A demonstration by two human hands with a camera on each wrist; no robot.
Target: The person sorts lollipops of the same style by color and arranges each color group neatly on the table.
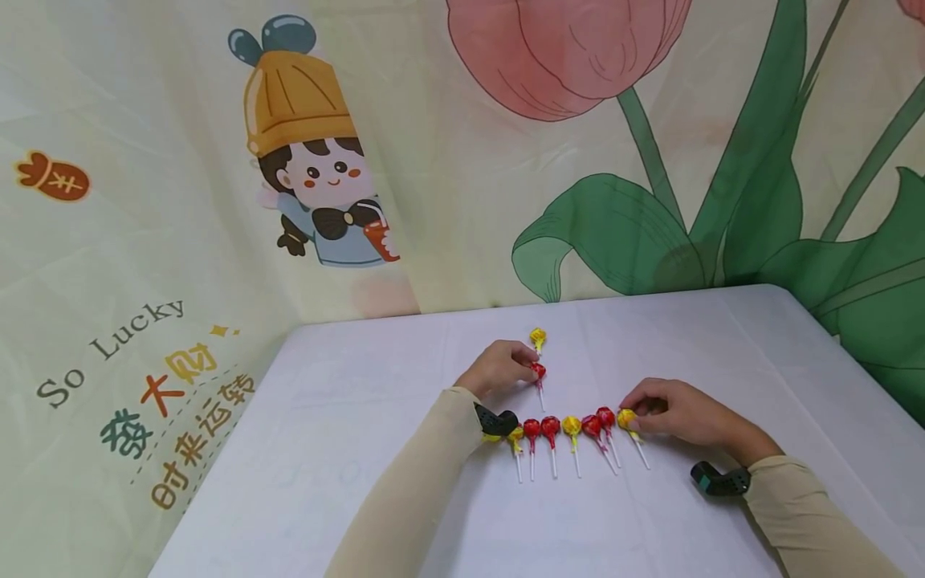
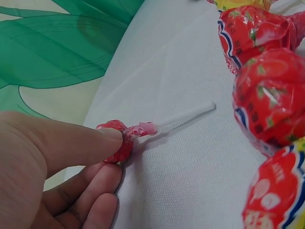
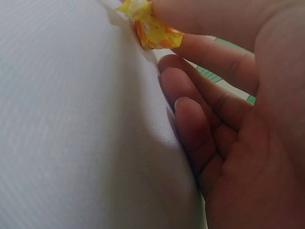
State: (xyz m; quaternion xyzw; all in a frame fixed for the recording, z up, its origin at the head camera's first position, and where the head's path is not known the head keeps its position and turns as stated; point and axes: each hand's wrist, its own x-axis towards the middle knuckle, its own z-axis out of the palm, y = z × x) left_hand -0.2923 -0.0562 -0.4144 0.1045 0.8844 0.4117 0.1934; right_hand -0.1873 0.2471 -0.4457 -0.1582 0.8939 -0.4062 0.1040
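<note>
leftmost yellow lollipop [image 1: 492, 438]: mostly hidden | pink tulip [image 1: 571, 52]: top cut off

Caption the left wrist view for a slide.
Fingers pinch a red lollipop by its head, its white stick pointing toward other lollipops.

Row of lollipops [image 1: 551, 425] on the table [image 1: 347, 401], before the backdrop [image 1: 433, 225].
Behind the row, in the left hand [image 1: 500, 369], a middle lollipop [image 1: 538, 372]; just behind that, the back lollipop [image 1: 538, 337]. At the row's right end, in the right hand [image 1: 682, 413], the end lollipop [image 1: 627, 419].
</note>
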